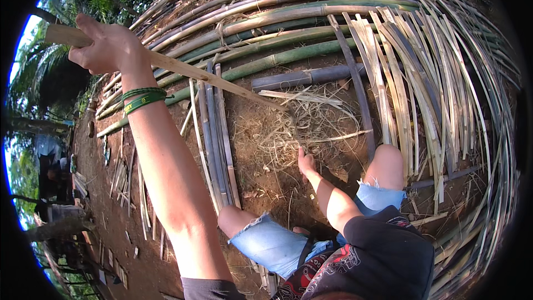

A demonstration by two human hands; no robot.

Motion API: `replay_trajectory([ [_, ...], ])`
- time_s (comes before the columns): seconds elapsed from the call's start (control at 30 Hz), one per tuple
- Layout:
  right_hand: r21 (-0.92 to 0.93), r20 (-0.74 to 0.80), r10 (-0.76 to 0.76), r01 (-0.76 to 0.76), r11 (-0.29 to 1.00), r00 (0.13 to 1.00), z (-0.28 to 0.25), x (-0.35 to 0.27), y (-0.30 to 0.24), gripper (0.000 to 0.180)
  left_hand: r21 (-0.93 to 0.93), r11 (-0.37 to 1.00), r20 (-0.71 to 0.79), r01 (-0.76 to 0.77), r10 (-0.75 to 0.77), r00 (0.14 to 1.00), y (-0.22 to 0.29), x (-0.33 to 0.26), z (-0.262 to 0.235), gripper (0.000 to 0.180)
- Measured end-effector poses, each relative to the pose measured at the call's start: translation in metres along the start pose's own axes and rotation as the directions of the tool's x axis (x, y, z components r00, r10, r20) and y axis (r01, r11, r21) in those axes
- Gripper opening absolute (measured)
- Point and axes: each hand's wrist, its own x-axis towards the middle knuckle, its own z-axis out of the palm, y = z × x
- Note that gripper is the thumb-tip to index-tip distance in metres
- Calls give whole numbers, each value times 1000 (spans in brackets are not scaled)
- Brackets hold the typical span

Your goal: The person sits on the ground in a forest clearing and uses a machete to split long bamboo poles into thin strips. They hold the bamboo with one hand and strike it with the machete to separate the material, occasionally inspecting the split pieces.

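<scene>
At the upper left, my left hand [105, 49] is raised on an outstretched arm and closed around a long flat bamboo strip [222, 82]. One end of the strip sticks out past the hand; the rest slopes down to the right, partly hidden behind my wrist. Low between my knees, my right hand [306, 163] grips what looks like a knife [295, 128] with a narrow dark blade, its handle hidden in the fist. The blade's tip meets or overlaps the strip's lower end; contact cannot be told. Beneath them lies a heap of pale bamboo shavings [316, 119].
Whole bamboo poles [266, 25] lie across the far side. Many split strips [422, 89] fan out at the right. Several dark slats [214, 133] lie beside my left knee, and a short dark bamboo piece [308, 76] sits beyond the shavings. Trees stand far left.
</scene>
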Motion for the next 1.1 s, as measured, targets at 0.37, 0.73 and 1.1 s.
replay_trajectory([
  [0.37, 230, 444, 151, -276, 933, 883, -36, -24, -43, 72, 99, 993, -75, -61, 69, 995, -22, 24, -45, 54],
  [0.73, 133, 656, 347, -555, 821, 670, -78, -6, -53, 56, -61, 982, -165, 176, -184, 969, -65, 61, -179, 50],
  [1.1, 142, 639, 306, -499, 855, 706, -83, 1, -39, 57, -378, 732, -245, 567, -669, 701, -177, 29, -448, 61],
])
